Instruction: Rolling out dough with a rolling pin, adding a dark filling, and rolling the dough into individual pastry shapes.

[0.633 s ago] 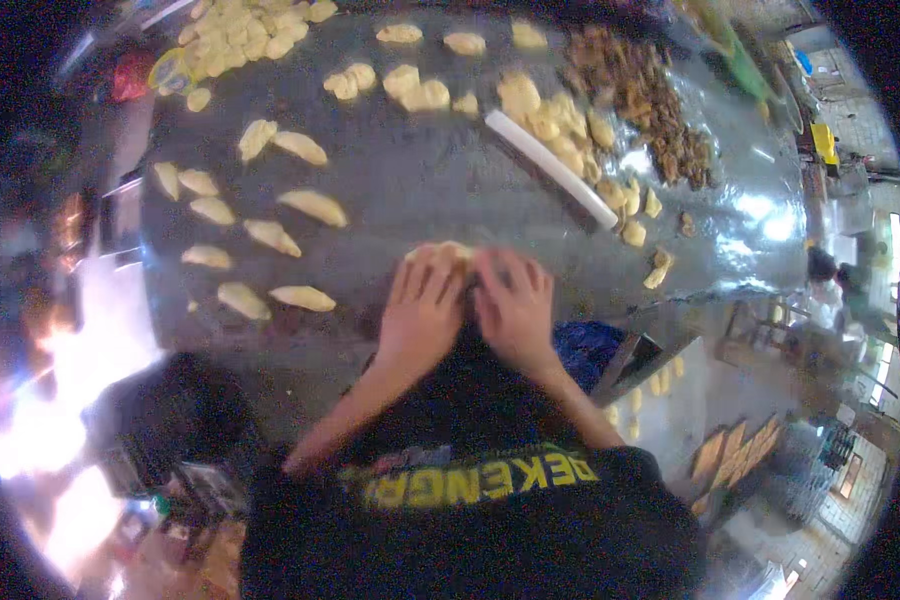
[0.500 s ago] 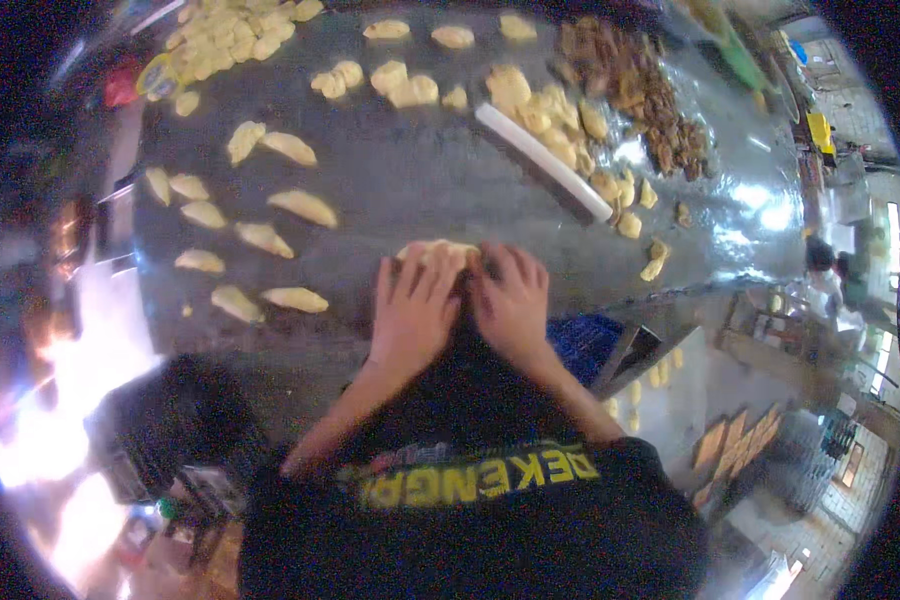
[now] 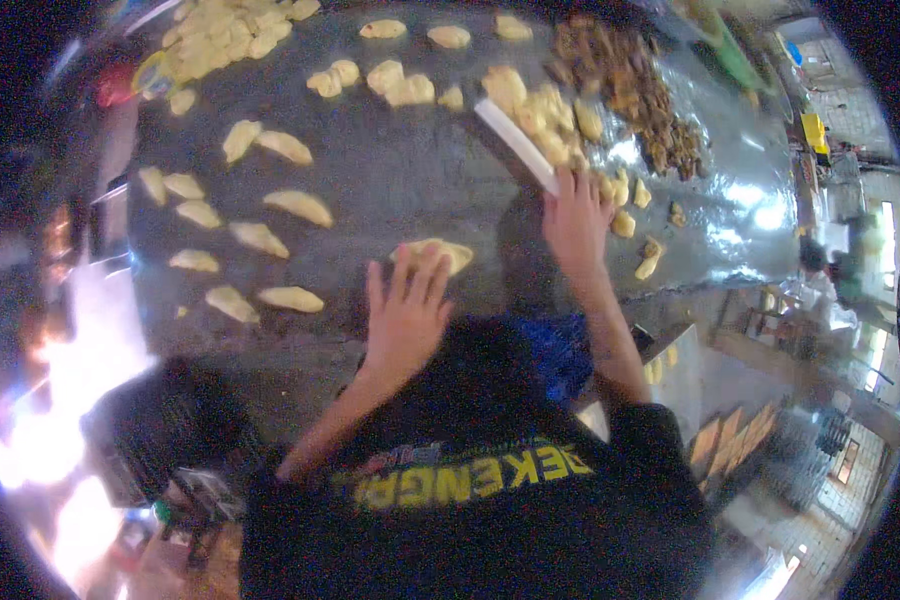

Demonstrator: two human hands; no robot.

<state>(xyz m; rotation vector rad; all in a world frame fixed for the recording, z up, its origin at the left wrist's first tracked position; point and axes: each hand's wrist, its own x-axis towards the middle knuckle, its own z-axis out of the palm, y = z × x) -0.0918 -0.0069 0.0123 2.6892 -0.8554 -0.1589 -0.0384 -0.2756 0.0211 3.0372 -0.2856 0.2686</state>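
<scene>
A flattened oval piece of pale dough [image 3: 456, 258] lies on the dark worktop [image 3: 400, 180] in front of me. My left hand [image 3: 408, 310] rests on its near side, open, with fingers spread over the dough. Farther right, my right hand [image 3: 577, 225] is closed over the near end of a white rolling pin [image 3: 515, 143], hiding that end. Beside the pin sits a heap of pale dough lumps [image 3: 545, 120], some of them close to my right fingertips.
Several shaped dough pieces [image 3: 300, 207] are spread over the left side. A larger dough pile [image 3: 225, 40] stands far left, and a heap of brown chunks [image 3: 635, 85] far right. Below the worktop's right edge is a blue bag-like thing [image 3: 553, 350].
My right hand has left the dough and moved right and away from me onto the rolling pin. My left hand stays on the dough, which now looks flatter.
</scene>
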